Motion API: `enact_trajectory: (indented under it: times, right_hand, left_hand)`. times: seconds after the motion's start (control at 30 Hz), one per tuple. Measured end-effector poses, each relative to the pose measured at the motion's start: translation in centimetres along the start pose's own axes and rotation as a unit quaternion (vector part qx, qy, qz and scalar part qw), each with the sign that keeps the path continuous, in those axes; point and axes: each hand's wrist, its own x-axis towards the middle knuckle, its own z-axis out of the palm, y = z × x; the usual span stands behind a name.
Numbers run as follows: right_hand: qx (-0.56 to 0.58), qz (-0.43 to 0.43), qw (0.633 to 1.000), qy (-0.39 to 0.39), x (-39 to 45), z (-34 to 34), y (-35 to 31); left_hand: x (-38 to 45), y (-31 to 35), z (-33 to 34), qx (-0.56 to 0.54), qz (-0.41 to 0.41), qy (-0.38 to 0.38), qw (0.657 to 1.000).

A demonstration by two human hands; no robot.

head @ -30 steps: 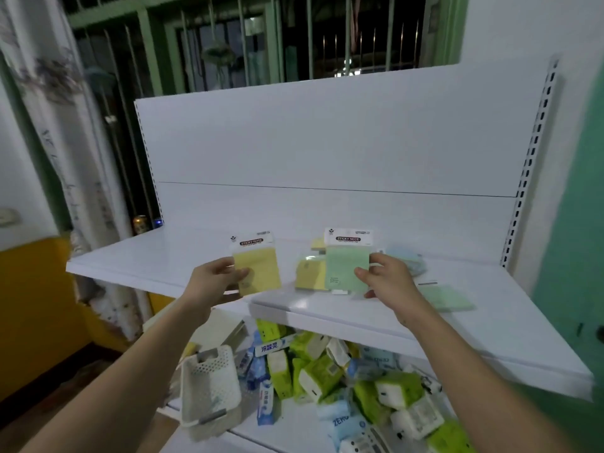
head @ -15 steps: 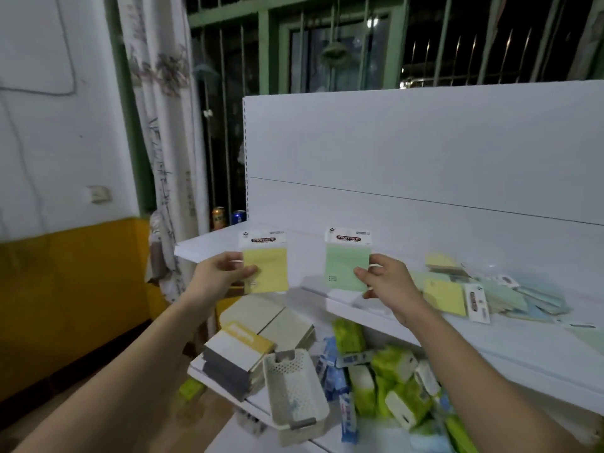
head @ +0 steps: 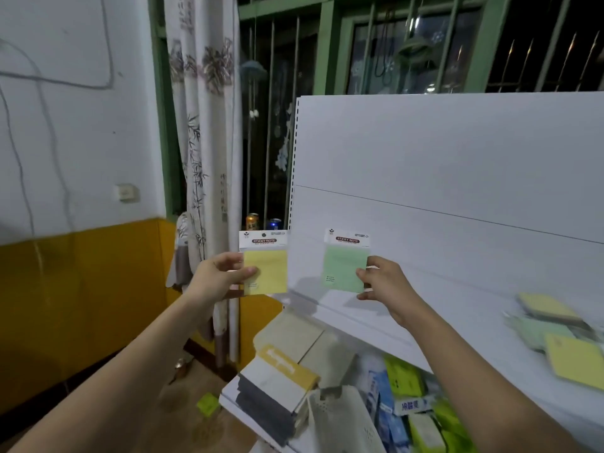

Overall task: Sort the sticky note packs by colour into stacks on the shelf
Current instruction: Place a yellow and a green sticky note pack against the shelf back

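Note:
My left hand [head: 218, 276] grips a yellow sticky note pack [head: 266, 263] by its left edge, held upright just past the left end of the white shelf [head: 408, 302]. The right hand [head: 384, 284] pinches a green sticky note pack [head: 347, 264] by its right edge, upright above the shelf's left part. Both packs have white header cards. A loose, blurred pile of yellow and green packs [head: 562, 335] lies on the shelf at the far right.
The lower shelf holds stacked grey and yellow boxes [head: 277, 384], a white perforated basket [head: 340, 420] and several green and blue packets [head: 408, 407]. Two cans [head: 261, 221] stand behind the shelf's left end. A curtain [head: 202, 158] and a yellow-painted wall [head: 81, 299] are on the left.
The view has swung left, so the pile of packs has slid to the right edge. Both hands keep their packs upright and now hover over the shelf's left end.

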Motion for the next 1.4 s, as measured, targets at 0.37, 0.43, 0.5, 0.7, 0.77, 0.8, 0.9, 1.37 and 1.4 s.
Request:
enact_trajectory:
  times: [0.37, 0.43, 0.5, 0.7, 0.77, 0.8, 0.9, 1.37, 1.4]
  right_hand:
    - [0.02, 0.015, 0.999, 0.027, 15.4, 5.5, 1.4]
    - [0.014, 0.015, 0.999, 0.04, 17.4, 5.7, 1.8]
    - [0.01, 0.018, 0.998, 0.053, 19.1, 5.7, 2.1]
    - [0.013, 0.033, 0.995, 0.097, 23.5, 5.2, 3.7]
    - [0.016, 0.042, 0.992, 0.121, 24.9, 5.0, 4.4]
    - [0.017, 0.046, 0.99, 0.133, 25.5, 4.9, 4.6]
    - [0.017, 0.067, 0.983, 0.168, 27.2, 5.1, 5.2]
    - [-0.045, 0.117, 0.939, 0.32, 33.9, 7.8, 9.4]
    - [-0.061, 0.112, 0.937, 0.325, 34.0, 7.8, 9.9]
  left_hand:
    - [16.1, 0.2, -2.0, 0.01, -0.01, -0.041, 0.999]
    - [18.7, 0.0, -1.7, 0.006, -0.011, -0.053, 0.998]
    - [21.1, -0.6, -1.5, 0.011, -0.011, -0.066, 0.998]
    - [29.8, -3.1, -0.3, 0.019, -0.018, -0.109, 0.994]
    - [32.8, -4.1, 0.7, 0.02, -0.017, -0.131, 0.991]
    - [34.2, -4.7, 1.2, 0.015, -0.016, -0.142, 0.99]
    - [38.1, -6.1, 2.8, 0.011, -0.021, -0.179, 0.984]
    - [48.9, -12.6, 7.8, -0.032, -0.1, -0.249, 0.963]
    - [49.1, -12.8, 8.1, -0.038, -0.105, -0.248, 0.962]
